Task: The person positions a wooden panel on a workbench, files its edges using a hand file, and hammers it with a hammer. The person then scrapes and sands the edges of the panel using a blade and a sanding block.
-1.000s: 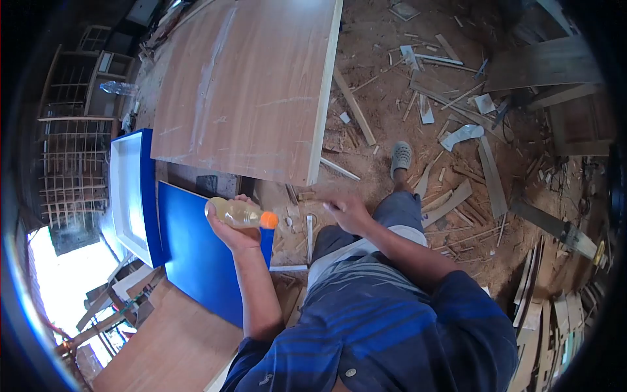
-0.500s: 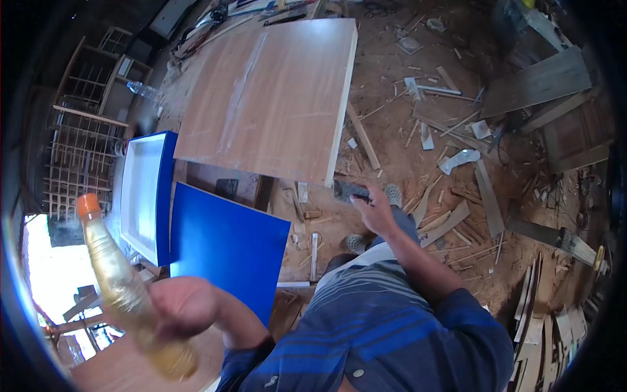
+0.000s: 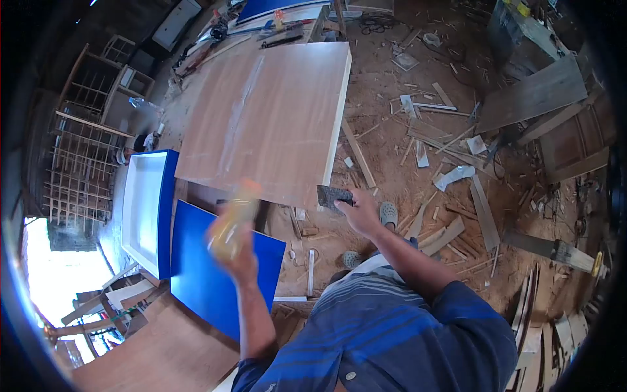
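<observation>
My left hand [image 3: 238, 260] is wrapped round a plastic bottle [image 3: 233, 228] of yellowish liquid with an orange cap. Motion blurs the bottle, which is held over the gap between a blue panel [image 3: 202, 274] and a wood-grain board [image 3: 294, 111]. A pale, glossy streak runs across the board's top. My right hand [image 3: 361, 213] grips a dark flat scraper [image 3: 334, 196] at the board's near right corner; whether it touches the edge I cannot tell.
A blue box frame with a white inside [image 3: 145, 209] stands at left. Tools lie beyond the board, including a dark-handled one [image 3: 282, 40]. Wood offcuts [image 3: 486, 206] litter the floor at right, near a handsaw [image 3: 532, 245]. A brown sheet [image 3: 163, 349] lies at lower left.
My left hand has swung the bottle from the lower left up and right, toward the board's near edge. My right hand has moved slightly left with the scraper. The view has tilted up a little.
</observation>
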Available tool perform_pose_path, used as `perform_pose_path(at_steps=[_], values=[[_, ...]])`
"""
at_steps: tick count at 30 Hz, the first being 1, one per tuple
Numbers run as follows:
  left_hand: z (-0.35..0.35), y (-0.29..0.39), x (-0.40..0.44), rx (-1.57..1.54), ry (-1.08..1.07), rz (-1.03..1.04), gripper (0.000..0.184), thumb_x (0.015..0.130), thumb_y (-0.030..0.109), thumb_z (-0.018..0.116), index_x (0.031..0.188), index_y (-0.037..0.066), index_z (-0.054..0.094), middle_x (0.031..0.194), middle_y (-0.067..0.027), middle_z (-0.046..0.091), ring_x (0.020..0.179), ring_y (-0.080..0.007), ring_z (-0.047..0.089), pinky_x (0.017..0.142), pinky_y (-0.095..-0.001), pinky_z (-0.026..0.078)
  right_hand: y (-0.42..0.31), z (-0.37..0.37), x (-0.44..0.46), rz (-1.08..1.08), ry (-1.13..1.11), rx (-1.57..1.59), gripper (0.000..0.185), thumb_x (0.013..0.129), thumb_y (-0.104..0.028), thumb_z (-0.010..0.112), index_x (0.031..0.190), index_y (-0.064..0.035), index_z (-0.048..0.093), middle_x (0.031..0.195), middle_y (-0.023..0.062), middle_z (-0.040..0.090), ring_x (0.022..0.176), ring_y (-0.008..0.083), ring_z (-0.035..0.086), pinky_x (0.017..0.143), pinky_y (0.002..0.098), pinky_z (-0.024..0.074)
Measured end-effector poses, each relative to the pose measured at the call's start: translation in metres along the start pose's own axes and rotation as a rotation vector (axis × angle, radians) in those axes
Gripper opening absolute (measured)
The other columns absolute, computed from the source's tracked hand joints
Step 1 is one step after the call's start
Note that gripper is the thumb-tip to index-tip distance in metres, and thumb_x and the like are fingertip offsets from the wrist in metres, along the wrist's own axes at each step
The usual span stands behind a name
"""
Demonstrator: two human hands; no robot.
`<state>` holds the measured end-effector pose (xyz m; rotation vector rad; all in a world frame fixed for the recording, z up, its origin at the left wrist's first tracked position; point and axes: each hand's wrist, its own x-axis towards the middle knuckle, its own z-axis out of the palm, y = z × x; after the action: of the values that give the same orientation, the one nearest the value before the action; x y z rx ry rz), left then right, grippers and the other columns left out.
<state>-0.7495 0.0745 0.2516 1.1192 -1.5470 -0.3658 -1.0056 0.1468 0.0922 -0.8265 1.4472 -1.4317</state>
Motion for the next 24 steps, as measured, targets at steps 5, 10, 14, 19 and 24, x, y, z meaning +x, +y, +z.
perform_pose_path(at_steps=[5, 10, 14, 19, 24], values=[[-0.004, 0.042, 0.008, -0.076, 0.054, -0.039, 0.046, 0.087, 0.016, 0.087, 0.122, -0.001, 0.064, 0.122, -0.0136, 0.067, 0.103, -0.0244, 0.069, 0.097, -0.038, 0.056, 0.0, -0.014, 0.019, 0.079, -0.033, 0.032, 0.023, 0.093, -0.006, 0.074, 0.114, 0.0021, 0.07, 0.094, -0.0006, 0.069, 0.084, 0.0075, 0.062, 0.072, 0.0271, 0.0505], [0.004, 0.022, 0.003, 0.283, -0.131, 0.078, 0.047, 0.091, 0.017, 0.083, 0.128, -0.002, 0.062, 0.124, -0.0145, 0.068, 0.107, -0.0239, 0.067, 0.096, -0.0384, 0.056, -0.032, -0.017, 0.042, 0.035, -0.077, 0.059, 0.024, 0.094, -0.005, 0.072, 0.118, 0.0011, 0.069, 0.098, 0.0004, 0.07, 0.086, 0.0081, 0.063, 0.078, 0.0263, 0.052], [0.014, 0.042, -0.004, 0.016, -0.063, -0.066, 0.055, 0.087, 0.015, 0.087, 0.131, -0.001, 0.058, 0.129, -0.0212, 0.068, 0.12, -0.0301, 0.067, 0.105, -0.0432, 0.055, -0.037, -0.024, 0.068, 0.061, -0.088, 0.079, 0.027, 0.094, -0.003, 0.071, 0.12, 0.0023, 0.069, 0.1, 0.0018, 0.07, 0.089, 0.0085, 0.063, 0.082, 0.0261, 0.0523], [0.011, 0.053, -0.005, 0.183, 0.177, 0.222, 0.051, 0.09, 0.016, 0.086, 0.129, -0.002, 0.058, 0.136, -0.0243, 0.063, 0.127, -0.0338, 0.063, 0.099, -0.0428, 0.057, -0.022, -0.015, 0.081, 0.065, -0.165, 0.124, 0.027, 0.095, -0.007, 0.072, 0.12, 0.0022, 0.068, 0.099, 0.0036, 0.071, 0.09, 0.0106, 0.066, 0.081, 0.029, 0.0557], [0.013, 0.067, -0.027, 0.158, 0.012, -0.211, 0.045, 0.09, 0.015, 0.084, 0.126, -0.005, 0.065, 0.125, -0.0177, 0.069, 0.117, -0.0302, 0.067, 0.101, -0.0412, 0.055, -0.035, -0.009, 0.106, 0.092, -0.189, 0.19, 0.026, 0.096, -0.005, 0.071, 0.12, 0.0034, 0.068, 0.1, 0.0028, 0.071, 0.089, 0.0096, 0.066, 0.08, 0.0263, 0.0546]])
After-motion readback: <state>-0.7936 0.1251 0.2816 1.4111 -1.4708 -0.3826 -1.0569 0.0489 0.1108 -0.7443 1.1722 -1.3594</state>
